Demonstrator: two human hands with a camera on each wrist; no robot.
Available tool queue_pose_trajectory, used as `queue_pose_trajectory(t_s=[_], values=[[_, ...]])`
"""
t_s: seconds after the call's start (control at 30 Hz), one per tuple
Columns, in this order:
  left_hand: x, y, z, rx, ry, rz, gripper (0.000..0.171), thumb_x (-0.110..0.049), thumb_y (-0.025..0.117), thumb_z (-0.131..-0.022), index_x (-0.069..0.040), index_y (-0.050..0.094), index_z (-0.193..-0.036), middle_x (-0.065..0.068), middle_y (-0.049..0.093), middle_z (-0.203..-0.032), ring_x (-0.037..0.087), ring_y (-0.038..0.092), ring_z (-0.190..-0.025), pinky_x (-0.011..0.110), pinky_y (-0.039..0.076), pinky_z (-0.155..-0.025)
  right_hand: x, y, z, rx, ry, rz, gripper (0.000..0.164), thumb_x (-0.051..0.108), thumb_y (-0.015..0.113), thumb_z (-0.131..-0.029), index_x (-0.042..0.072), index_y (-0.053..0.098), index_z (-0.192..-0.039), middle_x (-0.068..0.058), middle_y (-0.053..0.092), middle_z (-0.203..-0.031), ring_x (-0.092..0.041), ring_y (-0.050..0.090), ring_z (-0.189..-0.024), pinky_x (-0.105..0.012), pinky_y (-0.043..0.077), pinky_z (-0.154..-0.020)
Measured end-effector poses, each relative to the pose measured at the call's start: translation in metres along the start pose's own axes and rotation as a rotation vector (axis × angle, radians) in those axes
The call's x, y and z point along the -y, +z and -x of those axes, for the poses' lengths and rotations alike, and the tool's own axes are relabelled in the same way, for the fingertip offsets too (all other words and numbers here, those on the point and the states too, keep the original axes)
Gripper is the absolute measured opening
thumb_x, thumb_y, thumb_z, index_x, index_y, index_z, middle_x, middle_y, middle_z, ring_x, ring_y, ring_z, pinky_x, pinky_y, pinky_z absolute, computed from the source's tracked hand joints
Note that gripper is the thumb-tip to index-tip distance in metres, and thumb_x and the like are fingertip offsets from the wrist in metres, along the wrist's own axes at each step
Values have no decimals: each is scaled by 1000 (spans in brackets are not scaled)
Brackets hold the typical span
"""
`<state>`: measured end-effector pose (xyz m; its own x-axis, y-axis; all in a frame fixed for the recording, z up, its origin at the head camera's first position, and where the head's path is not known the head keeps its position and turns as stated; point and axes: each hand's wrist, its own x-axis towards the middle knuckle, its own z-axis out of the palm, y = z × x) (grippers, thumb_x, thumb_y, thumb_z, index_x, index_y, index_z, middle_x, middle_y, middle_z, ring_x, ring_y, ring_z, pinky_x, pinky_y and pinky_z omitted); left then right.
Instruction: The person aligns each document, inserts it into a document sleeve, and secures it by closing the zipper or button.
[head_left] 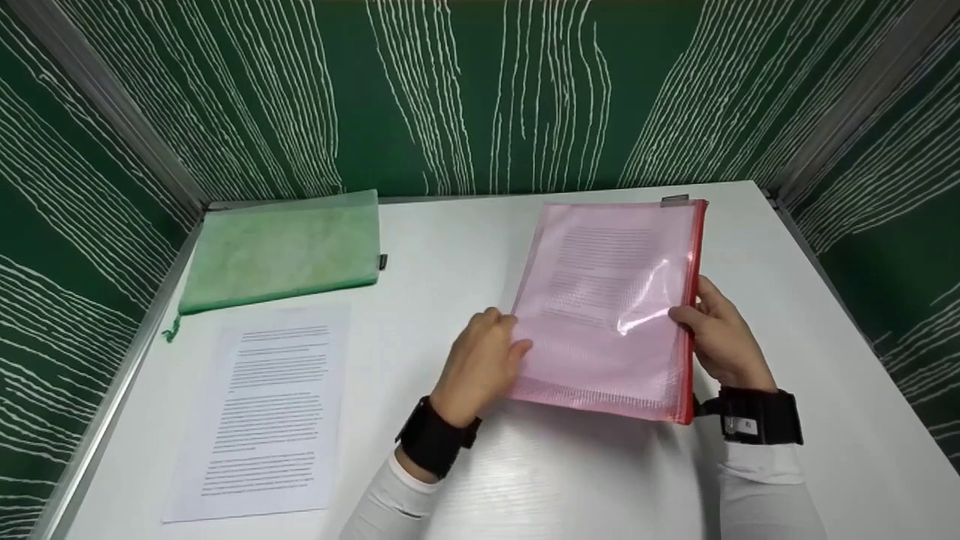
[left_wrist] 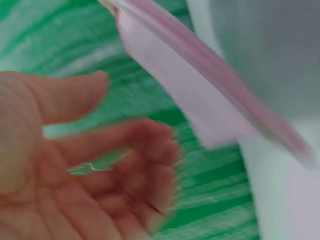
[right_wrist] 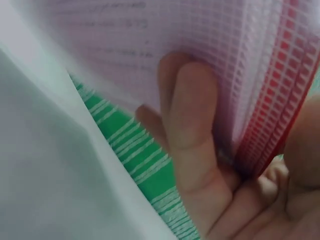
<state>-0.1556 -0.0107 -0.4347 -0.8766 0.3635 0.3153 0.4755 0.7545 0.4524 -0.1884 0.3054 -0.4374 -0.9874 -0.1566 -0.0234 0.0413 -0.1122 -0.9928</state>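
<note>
A pink mesh zipper pouch (head_left: pixel 600 356) with a red zip edge (head_left: pixel 697 262) is held tilted above the table, and a printed sheet shows through it. My right hand (head_left: pixel 724 337) grips the zip edge, thumb on the front face and fingers (right_wrist: pixel 192 110) behind. My left hand (head_left: pixel 480 360) is at the pouch's left edge in the head view. Blurred in the left wrist view, that left hand (left_wrist: pixel 100 170) has its thumb apart and fingers loosely bent, with a gap between it and the pouch (left_wrist: pixel 200 55).
A green zipper pouch (head_left: pixel 285 255) lies at the back left of the white table (head_left: pixel 442 255). In front of it is a printed paper sheet (head_left: pixel 262 412). Green walls with white lines (head_left: pixel 480 97) stand behind and on both sides.
</note>
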Motion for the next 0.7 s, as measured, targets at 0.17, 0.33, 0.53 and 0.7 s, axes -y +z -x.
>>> queue_pose_trajectory(t_s=[0.17, 0.33, 0.53, 0.7], values=[[28, 2, -6, 191, -254, 167, 29, -25, 60, -95, -3, 67, -77, 3, 57, -68, 15, 52, -63, 28, 41, -57, 2, -19, -11, 43, -18, -75, 54, -5, 46, -98, 8, 29, -148, -11, 63, -102, -19, 70, -81, -30, 58, -65], [38, 8, -11, 234, -277, 324, 23, -20, 63, -91, -6, 69, -75, -4, 55, -65, 10, 49, -61, 24, 40, -57, 5, -32, -29, 96, 3, -119, 57, -4, 46, -99, 11, 26, -150, -12, 60, -111, -21, 69, -88, -32, 58, -69], [38, 19, -19, 153, -341, 398, 12, -13, 69, -84, -4, 70, -76, -3, 58, -66, 9, 50, -59, 22, 40, -56, 4, -41, -55, 97, 110, -72, 47, 1, 50, -99, 5, 30, -142, -8, 63, -104, -16, 68, -85, -28, 56, -70], [35, 28, -24, 90, -378, 328, 15, -10, 72, -81, -4, 67, -69, -2, 58, -67, 11, 52, -62, 23, 41, -57, 3, -40, -68, 34, 304, 211, 48, 21, 51, -101, -7, 31, -134, -11, 54, -111, -12, 65, -86, -27, 54, -76]])
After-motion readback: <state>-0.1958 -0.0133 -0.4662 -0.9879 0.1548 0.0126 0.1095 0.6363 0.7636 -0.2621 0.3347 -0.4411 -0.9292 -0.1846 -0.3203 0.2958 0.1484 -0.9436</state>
